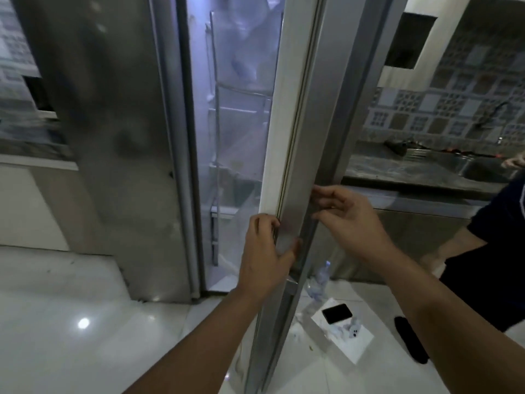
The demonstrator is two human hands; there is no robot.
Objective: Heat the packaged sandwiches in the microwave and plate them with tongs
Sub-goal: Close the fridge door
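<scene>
A tall steel fridge stands in front of me with its right door [306, 132] swung partly open, edge toward me. My left hand [264, 257] grips the door's edge, fingers wrapped round the inner side and thumb on the steel face. My right hand [343, 214] holds the door's outer side at the recessed handle, its fingers curled toward the edge. Through the gap the lit interior [235, 123] shows frosted shelves and blurred white bags. No packaged sandwiches, microwave, tongs or plate can be made out.
The shut left fridge door [108, 123] fills the left. On the white floor lie a water bottle [319, 280], a phone [338, 313] on white paper and a black slipper [410, 339]. Another person in dark clothes [494, 251] stands at right by a dark counter with a sink [480, 169].
</scene>
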